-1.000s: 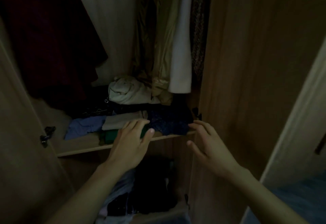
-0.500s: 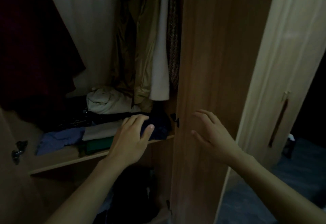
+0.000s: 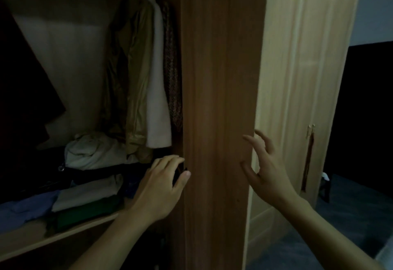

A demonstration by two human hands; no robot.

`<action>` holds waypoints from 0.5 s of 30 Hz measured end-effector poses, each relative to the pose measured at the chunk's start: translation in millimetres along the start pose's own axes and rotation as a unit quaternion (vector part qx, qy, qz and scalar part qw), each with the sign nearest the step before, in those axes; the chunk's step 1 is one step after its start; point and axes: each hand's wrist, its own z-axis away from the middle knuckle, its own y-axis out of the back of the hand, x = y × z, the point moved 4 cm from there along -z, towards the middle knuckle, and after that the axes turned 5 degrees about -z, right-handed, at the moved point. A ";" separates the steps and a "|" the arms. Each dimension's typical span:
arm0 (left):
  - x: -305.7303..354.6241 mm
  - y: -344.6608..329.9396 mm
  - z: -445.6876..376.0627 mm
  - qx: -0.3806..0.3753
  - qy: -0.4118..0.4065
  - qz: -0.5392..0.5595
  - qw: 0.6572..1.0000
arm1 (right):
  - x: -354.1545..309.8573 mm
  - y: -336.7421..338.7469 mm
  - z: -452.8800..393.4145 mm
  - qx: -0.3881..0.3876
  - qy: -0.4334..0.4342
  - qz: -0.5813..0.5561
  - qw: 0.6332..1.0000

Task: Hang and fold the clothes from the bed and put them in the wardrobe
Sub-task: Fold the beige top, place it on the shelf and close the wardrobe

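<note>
— What differs from a moment ago?

— The view swings right: the brown wardrobe door (image 3: 221,99) now fills the middle, and the pale closed door (image 3: 297,78) beside it shows in full. The folded clothes (image 3: 85,197) slide toward the left edge. The right hand (image 3: 265,169) lies farther along the brown door, at its outer edge.

— And the left hand's grip?

— The left hand (image 3: 161,189) hovers at the shelf (image 3: 32,242) edge, fingers loosely curved, thumb out toward the door's inner edge. It holds nothing; whether it touches the dark blue garment beneath, I cannot tell.

— The right?

— Wide: fingers spread and bent, thumb near the door's edge, gripping nothing.

— Where are the clothes?

— Stacked on the shelf, beige on green, a blue piece (image 3: 23,208) to the left. Jackets (image 3: 144,78) hang above them.
</note>
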 end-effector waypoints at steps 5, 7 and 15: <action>21.7 -17.0 -32.3 0.002 -0.001 -0.010 1.000 | 27.1 -4.5 -35.5 -0.025 -0.002 0.001 1.000; 26.1 -25.7 -38.2 -0.008 -0.001 -0.019 1.000 | 31.7 -11.4 -45.3 -0.024 0.020 -0.017 0.999; 26.2 -56.2 -39.0 -0.040 0.041 -0.051 0.997 | 50.9 -14.5 -53.7 0.058 0.091 -0.209 0.972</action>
